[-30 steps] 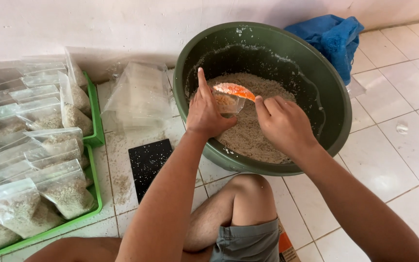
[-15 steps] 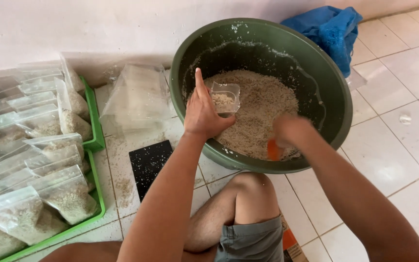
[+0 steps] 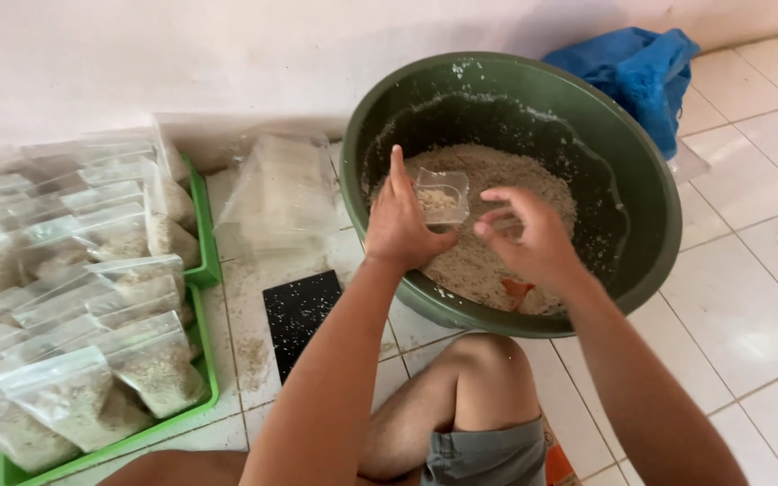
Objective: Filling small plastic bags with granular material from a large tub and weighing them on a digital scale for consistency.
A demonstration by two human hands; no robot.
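While the left hand [image 3: 404, 225] pinches a small clear bag [image 3: 440, 195] over the grain in the green basin [image 3: 650, 261], the right hand [image 3: 526, 238] hovers just beside it, fingers loosely spread and empty. An orange scoop [image 3: 517, 290] lies in the grain below.

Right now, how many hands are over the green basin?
2. The left hand holds a small clear bag over the grain; the right hand hovers beside it, fingers spread, above the green basin. No other hands show.
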